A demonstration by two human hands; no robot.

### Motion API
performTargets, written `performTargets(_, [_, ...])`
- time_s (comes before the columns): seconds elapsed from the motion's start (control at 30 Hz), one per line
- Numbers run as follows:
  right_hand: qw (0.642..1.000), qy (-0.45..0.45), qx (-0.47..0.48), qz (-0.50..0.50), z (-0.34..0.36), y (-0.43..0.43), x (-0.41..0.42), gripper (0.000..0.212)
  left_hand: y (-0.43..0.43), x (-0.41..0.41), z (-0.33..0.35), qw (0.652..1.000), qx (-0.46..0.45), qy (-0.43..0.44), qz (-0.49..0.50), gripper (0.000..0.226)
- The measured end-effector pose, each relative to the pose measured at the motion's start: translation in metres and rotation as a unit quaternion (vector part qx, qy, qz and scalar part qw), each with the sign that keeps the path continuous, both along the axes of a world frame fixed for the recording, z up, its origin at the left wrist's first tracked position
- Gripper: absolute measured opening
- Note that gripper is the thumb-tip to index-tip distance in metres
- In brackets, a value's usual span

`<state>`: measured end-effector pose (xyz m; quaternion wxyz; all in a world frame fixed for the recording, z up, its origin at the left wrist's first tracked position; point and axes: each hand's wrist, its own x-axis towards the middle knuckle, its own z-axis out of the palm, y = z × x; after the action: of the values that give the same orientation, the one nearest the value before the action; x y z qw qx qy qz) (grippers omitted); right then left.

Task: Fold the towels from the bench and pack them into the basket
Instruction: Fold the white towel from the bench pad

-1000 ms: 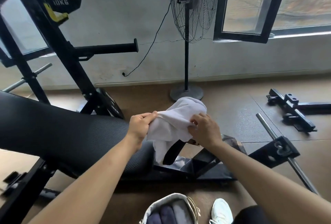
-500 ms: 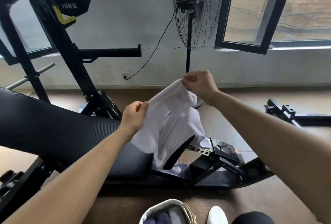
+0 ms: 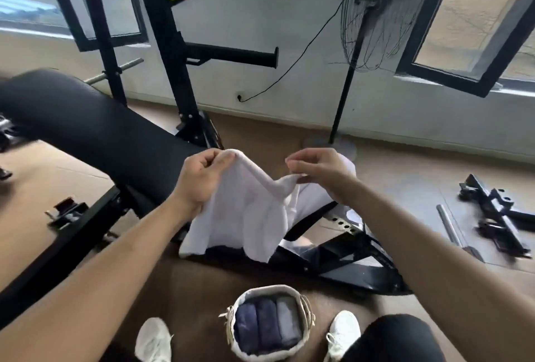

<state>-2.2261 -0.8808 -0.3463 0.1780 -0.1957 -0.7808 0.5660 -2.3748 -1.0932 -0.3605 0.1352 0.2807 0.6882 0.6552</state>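
A white towel (image 3: 243, 211) hangs in the air in front of the black padded bench (image 3: 86, 127). My left hand (image 3: 199, 179) pinches its upper left corner. My right hand (image 3: 321, 170) pinches the top edge a little to the right, and the cloth sags between the two hands. The towel's lower part drapes over the bench frame. On the floor between my white shoes stands a pale woven basket (image 3: 304, 301) holding three rolled towels (image 3: 266, 327), two dark blue and one grey.
A black weight rack (image 3: 170, 52) with a 10 kg plate stands behind the bench. A standing fan (image 3: 364, 14) is by the wall. Black metal parts (image 3: 498, 211) and a steel bar (image 3: 451, 228) lie on the floor at right.
My right hand came down from head height to level with my left hand. The towel now hangs spread between both hands. The view tilted down, showing the basket fully.
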Motion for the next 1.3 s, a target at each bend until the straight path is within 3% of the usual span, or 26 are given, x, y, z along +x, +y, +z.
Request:
performTargets(0.1, [0.997, -0.033, 0.053, 0.042, -0.028, -0.039, 0.015, 0.019, -0.025, 0.020, -0.011, 0.999, -0.022, 0.004, -0.028, 0.028])
performTargets(0.2, [0.997, -0.017, 0.040, 0.060, -0.054, -0.083, 0.024, 0.022, -0.045, 0.038, -0.020, 0.996, -0.057, 0.025, -0.067, 0.034])
performTargets(0.3, [0.997, -0.010, 0.068, 0.029, -0.087, -0.119, 0.027, 0.019, -0.062, 0.052, -0.029, 0.990, -0.086, 0.034, -0.106, 0.032])
performTargets(0.43, [1.000, -0.005, 0.020, 0.014, -0.112, -0.150, 0.031, 0.013, -0.084, 0.059, -0.032, 0.991, -0.079, 0.028, -0.107, 0.032])
performTargets(0.6, [0.988, -0.006, -0.104, 0.114, -0.138, -0.187, 0.060, 0.015, -0.124, 0.082, -0.061, 0.987, -0.096, 0.010, -0.126, 0.035])
performTargets(0.73, [0.985, -0.048, -0.073, 0.152, -0.157, -0.201, 0.071, 0.015, -0.149, 0.096, -0.083, 0.987, -0.079, -0.045, -0.135, 0.028])
performTargets(0.87, [0.993, -0.089, 0.045, 0.065, -0.193, -0.199, 0.089, 0.004, -0.167, 0.110, -0.103, 0.988, -0.044, -0.118, -0.088, 0.028])
performTargets(1.07, [0.976, -0.176, 0.122, 0.023, -0.230, -0.172, 0.102, 0.014, -0.186, 0.109, -0.127, 0.987, -0.016, -0.157, 0.008, 0.026])
performTargets(1.3, [0.955, -0.270, 0.114, -0.048, -0.263, -0.136, 0.135, 0.012, -0.187, 0.105, -0.163, 0.976, -0.040, -0.181, 0.116, 0.030])
